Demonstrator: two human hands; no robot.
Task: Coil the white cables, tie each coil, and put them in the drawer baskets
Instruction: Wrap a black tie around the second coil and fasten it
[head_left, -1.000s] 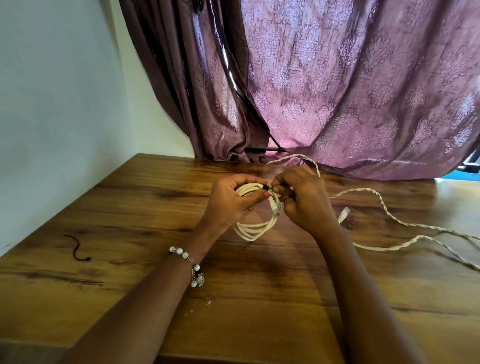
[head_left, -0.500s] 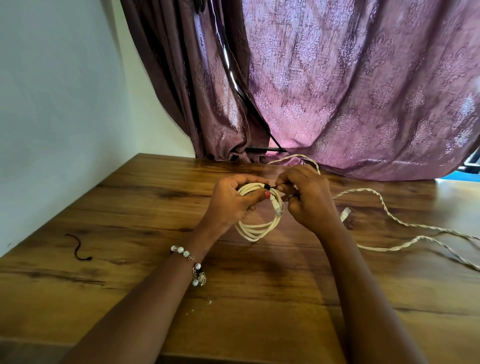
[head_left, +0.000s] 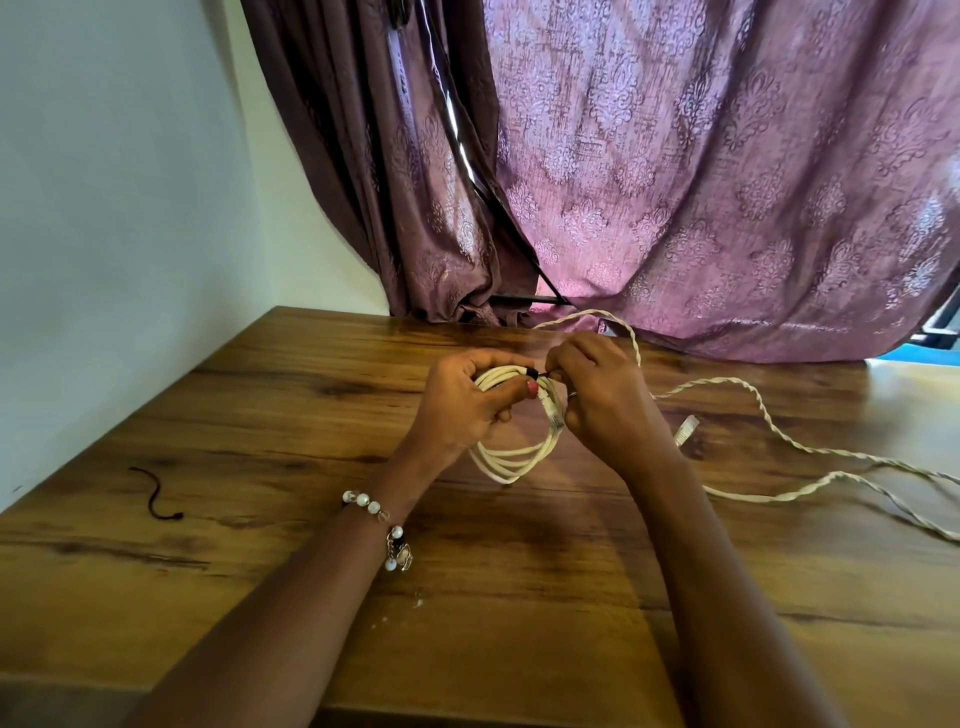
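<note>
A coil of white cable (head_left: 514, 457) hangs upright just above the wooden table (head_left: 291, 571) at the middle. My left hand (head_left: 462, 410) grips the coil's top left, thumb pressed on the strands. My right hand (head_left: 602, 400) pinches a thin black tie (head_left: 535, 373) wrapped round the top of the coil. A clear plug on the coil shows between the hands. A second, twisted white cable (head_left: 753, 405) lies loose on the table to the right, its plug end (head_left: 685, 428) beside my right wrist. No drawer or basket is in view.
Another short black tie (head_left: 156, 493) lies on the table at the left. A white wall borders the table's left side. Purple patterned curtains (head_left: 675, 182) hang along the back edge, with the loose cable looping under them.
The hands and coil have stayed in place. My right hand's fingers have shifted slightly at the black tie on the coil's top.
</note>
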